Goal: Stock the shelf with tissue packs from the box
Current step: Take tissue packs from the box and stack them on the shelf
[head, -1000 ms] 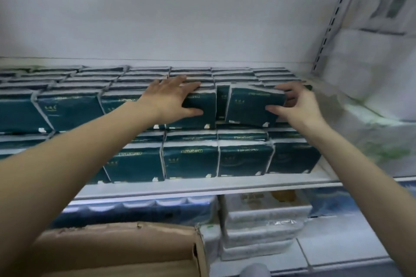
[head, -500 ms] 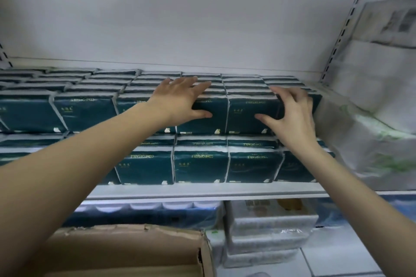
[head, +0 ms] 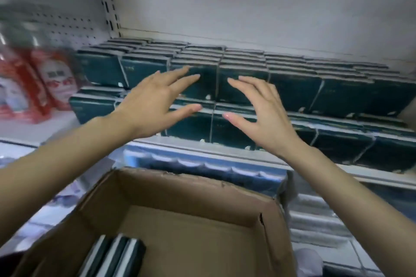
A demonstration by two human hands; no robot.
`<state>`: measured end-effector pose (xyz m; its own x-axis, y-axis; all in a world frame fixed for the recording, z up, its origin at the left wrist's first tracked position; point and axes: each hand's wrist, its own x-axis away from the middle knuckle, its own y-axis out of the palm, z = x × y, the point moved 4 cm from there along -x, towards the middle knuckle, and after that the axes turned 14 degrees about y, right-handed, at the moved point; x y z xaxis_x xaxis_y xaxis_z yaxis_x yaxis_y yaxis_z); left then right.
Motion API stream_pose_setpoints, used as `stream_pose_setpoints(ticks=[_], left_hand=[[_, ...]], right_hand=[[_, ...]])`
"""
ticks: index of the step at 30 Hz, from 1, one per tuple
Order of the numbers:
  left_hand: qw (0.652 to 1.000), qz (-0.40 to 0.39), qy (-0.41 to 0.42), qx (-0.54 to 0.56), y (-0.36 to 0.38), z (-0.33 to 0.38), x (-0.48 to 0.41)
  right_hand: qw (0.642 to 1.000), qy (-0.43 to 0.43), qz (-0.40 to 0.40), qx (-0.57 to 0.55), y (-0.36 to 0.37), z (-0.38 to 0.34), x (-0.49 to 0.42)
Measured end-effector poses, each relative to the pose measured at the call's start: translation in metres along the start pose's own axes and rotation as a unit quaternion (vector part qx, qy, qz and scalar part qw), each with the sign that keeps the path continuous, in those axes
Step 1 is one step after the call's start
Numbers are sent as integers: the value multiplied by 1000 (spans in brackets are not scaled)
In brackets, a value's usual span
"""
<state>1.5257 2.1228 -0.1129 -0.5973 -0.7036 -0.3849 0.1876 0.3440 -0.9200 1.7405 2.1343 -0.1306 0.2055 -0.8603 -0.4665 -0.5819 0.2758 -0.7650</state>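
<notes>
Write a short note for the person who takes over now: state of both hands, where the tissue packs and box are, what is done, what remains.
Left hand: open, fingers spread, holding nothing, in front of the shelved packs.
Right hand: the same, beside it.
Dark green wrapped tissue packs fill the white metal shelf in two tiers.
Brown cardboard box: open, below the hands; a few packs in the box stand on edge in its near left corner.
Done: shelf largely stocked. Left: shelve those last packs.
</notes>
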Motion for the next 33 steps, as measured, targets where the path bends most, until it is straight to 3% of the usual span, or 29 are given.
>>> stream_pose_setpoints(ticks=[6,9,14,18,27,33], left_hand=[[976,-6,-188,113,55,-50,176],[953,-59,-260,141,100,-54,244],[920,-143,-264,251,147,-56,288],[918,-137,-246,279,155,-56,284],[935,-208,-210,196,151,-36,277],[934,-243,-200,167,153,-30,272]], right_hand=[[986,-27,-143,-80,137,-60,47],[970,-7,-209,-123,200,-76,79],[927,103,-340,-122,292,-79,137],[848,243,-464,-85,348,-54,177],[821,373,-392,-181,366,-24,208],[843,353,-386,-125,352,-24,198]])
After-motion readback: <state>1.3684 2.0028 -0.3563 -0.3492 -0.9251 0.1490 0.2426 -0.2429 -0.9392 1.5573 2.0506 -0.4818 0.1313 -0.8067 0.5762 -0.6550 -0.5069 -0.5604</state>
